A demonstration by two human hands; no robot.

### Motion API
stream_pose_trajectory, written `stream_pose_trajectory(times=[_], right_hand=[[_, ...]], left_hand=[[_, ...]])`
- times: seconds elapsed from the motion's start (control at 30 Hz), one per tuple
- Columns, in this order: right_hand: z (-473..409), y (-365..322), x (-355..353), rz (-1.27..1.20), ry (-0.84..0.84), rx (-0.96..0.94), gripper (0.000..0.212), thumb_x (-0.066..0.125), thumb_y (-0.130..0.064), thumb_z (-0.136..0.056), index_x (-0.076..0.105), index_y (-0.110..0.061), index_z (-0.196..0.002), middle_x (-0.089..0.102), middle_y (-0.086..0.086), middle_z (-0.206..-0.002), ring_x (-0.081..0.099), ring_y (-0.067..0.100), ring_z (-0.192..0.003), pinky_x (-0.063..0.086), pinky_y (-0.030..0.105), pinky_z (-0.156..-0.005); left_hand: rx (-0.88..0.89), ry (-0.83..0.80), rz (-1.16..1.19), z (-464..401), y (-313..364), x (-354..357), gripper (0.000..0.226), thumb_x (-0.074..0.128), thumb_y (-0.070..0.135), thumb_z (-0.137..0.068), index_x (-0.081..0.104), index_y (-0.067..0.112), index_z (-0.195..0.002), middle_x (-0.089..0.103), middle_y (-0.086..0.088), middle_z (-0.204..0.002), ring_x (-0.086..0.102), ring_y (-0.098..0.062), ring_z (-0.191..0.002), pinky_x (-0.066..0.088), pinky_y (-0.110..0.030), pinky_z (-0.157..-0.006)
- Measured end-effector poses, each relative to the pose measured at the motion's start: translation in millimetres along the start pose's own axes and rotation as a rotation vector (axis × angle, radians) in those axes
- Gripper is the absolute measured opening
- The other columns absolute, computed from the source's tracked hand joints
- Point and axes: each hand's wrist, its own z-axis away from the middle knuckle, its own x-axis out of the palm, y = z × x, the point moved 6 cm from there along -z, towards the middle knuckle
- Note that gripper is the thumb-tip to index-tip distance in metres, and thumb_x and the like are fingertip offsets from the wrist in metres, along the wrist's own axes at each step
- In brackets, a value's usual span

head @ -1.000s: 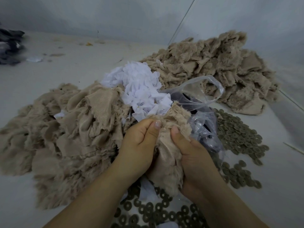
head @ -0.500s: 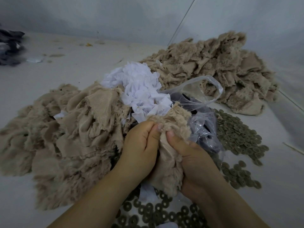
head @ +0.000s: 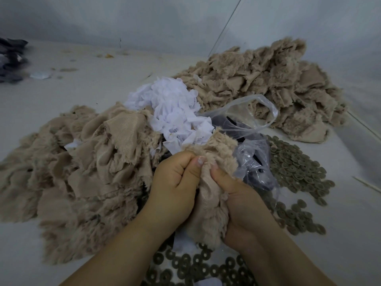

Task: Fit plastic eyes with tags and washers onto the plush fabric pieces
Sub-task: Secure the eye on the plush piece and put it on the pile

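Note:
A beige plush fabric piece (head: 210, 205) is bunched between both hands in the lower middle of the head view. My left hand (head: 175, 188) grips its left side, thumb pressed to the fabric near the top. My right hand (head: 239, 205) grips the right side, thumb tip close to the left thumb. Behind the hands lies a heap of white tags (head: 175, 112). A clear plastic bag (head: 253, 141) holding dark eyes sits just right of the hands. Olive washers (head: 294, 164) are strewn at right, and more washers (head: 198, 267) lie under my wrists. No eye shows in the held piece.
A large pile of beige plush pieces (head: 82, 168) lies at left, and a second plush pile (head: 268, 87) at the back right. Dark fabric (head: 11, 58) sits at the far left edge. A thin stick (head: 367, 184) lies at the right. Walls close the back.
My two thumbs have drawn closer together on the top of the plush piece, and the fabric is bunched tighter. Nothing else has moved.

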Motion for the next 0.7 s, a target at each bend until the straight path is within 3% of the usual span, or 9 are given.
stream_pose_trajectory(times=[0.1,0.2,0.3,0.4,0.47,0.53,0.63,0.7], right_hand=[[-0.3,5.0,1.4,-0.054,-0.015,0.049,0.05,0.059,-0.031,-0.087,0.064,0.0,-0.126,0.068,0.024,-0.12,0.066,0.033,-0.114,0.051,0.042,-0.098],[0.2,5.4,1.6,-0.071,-0.042,0.062,0.051,0.059,-0.03,-0.084,0.065,-0.001,-0.125,0.068,0.024,-0.12,0.067,0.031,-0.113,0.054,0.04,-0.095],[-0.5,0.9,1.5,-0.078,-0.069,-0.004,0.049,0.06,-0.028,-0.083,0.066,0.003,-0.12,0.07,0.024,-0.116,0.072,0.027,-0.103,0.06,0.034,-0.085],[-1.8,-1.4,0.1,-0.032,-0.044,-0.08,0.047,0.065,-0.028,-0.079,0.07,0.003,-0.113,0.071,0.024,-0.112,0.073,0.026,-0.099,0.061,0.03,-0.075],[-2.8,-4.8,-0.2,0.025,-0.041,-0.133,0.045,0.07,-0.031,-0.078,0.073,0.002,-0.109,0.072,0.023,-0.111,0.072,0.026,-0.101,0.061,0.03,-0.078],[-3.3,-13.1,-2.5,0.109,-0.023,-0.195,0.047,0.078,-0.037,-0.074,0.076,-0.002,-0.105,0.072,0.021,-0.113,0.071,0.024,-0.105,0.058,0.031,-0.083],[-2.2,-26.7,-3.8,0.189,-0.074,-0.256,0.057,0.066,-0.043,-0.085,0.065,-0.001,-0.125,0.065,0.023,-0.126,0.062,0.033,-0.121,0.048,0.045,-0.102],[-3.5,-30.4,-9.8,0.236,-0.046,-0.266,0.048,0.062,-0.037,-0.092,0.066,-0.002,-0.123,0.067,0.023,-0.123,0.065,0.035,-0.117,0.052,0.046,-0.1]], left_hand=[[-0.008,0.017,0.02,-0.4,-0.5,0.7,0.04,0.047,0.021,-0.095,0.049,-0.002,-0.063,0.046,-0.002,-0.055,0.042,-0.013,-0.053,0.04,-0.029,-0.051],[0.102,0.014,-0.066,1.2,7.7,1.4,0.044,0.046,0.026,-0.097,0.055,-0.005,-0.068,0.054,-0.01,-0.062,0.051,-0.02,-0.059,0.046,-0.033,-0.056],[0.255,0.047,-0.239,6.0,19.4,3.5,0.038,0.04,0.018,-0.097,0.051,0.0,-0.065,0.049,-0.004,-0.062,0.044,-0.008,-0.059,0.036,-0.011,-0.058],[0.248,0.057,-0.231,4.3,17.9,1.1,0.03,0.04,0.018,-0.096,0.051,0.014,-0.069,0.047,0.007,-0.065,0.044,-0.002,-0.061,0.033,-0.008,-0.06],[0.224,0.041,-0.191,3.1,12.8,-0.6,0.03,0.041,0.02,-0.096,0.053,0.015,-0.07,0.049,0.008,-0.066,0.047,-0.001,-0.062,0.036,-0.011,-0.06],[0.221,0.012,-0.197,2.9,10.0,-0.2,0.037,0.041,0.021,-0.096,0.053,0.003,-0.066,0.049,0.0,-0.065,0.045,-0.007,-0.061,0.037,-0.015,-0.059],[0.261,-0.05,-0.19,3.3,13.4,3.7,0.04,0.041,0.018,-0.097,0.047,-0.001,-0.062,0.043,-0.002,-0.064,0.042,-0.011,-0.062,0.036,-0.019,-0.06],[0.255,-0.087,-0.142,3.5,11.9,4.7,0.042,0.041,0.019,-0.098,0.046,-0.001,-0.061,0.044,-0.003,-0.064,0.043,-0.015,-0.063,0.039,-0.025,-0.06]])
